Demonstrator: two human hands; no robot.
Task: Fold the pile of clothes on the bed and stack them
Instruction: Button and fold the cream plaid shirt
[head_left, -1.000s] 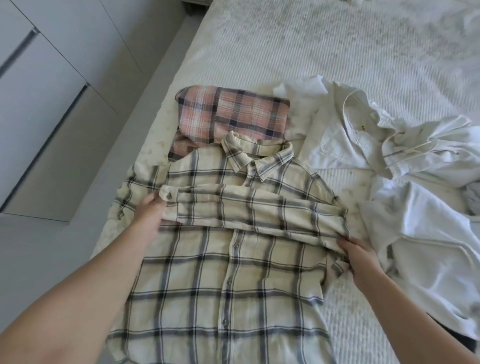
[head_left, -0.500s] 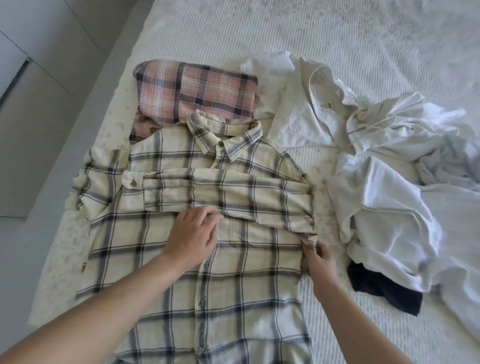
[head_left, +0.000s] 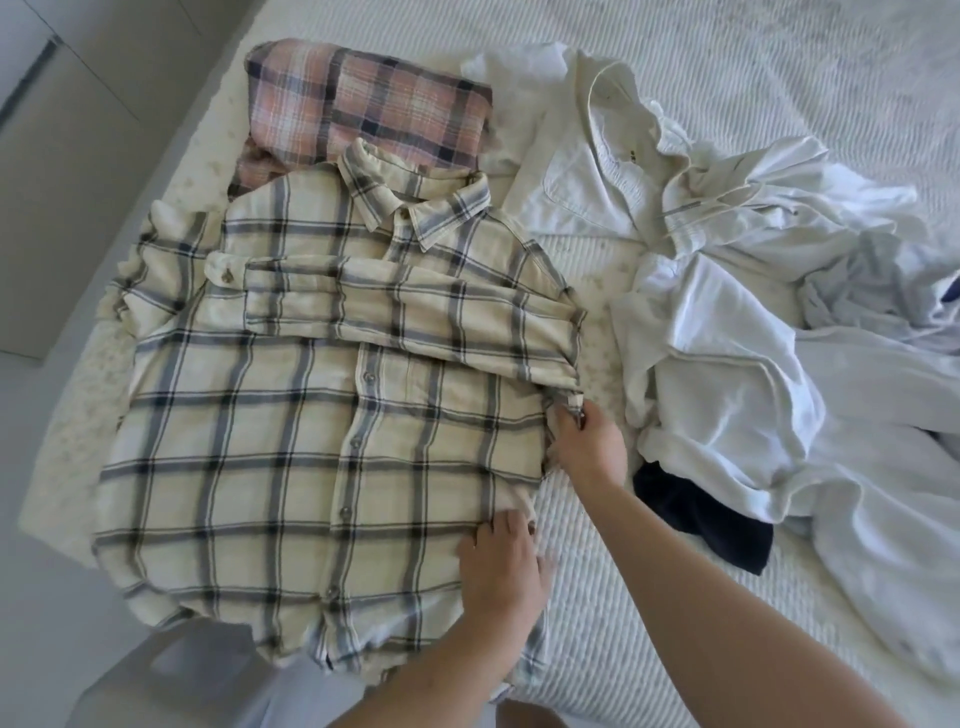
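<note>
A cream checked shirt lies front up near the left edge of the bed, buttoned, one sleeve folded across its chest. Its collar overlaps a folded pink checked shirt beyond it. The left hand rests flat on the shirt's lower right edge, fingers straight. Just above, the right hand grips the shirt's right side, fingers curled into the cloth. Further right sits a heap of white clothes over a dark garment.
</note>
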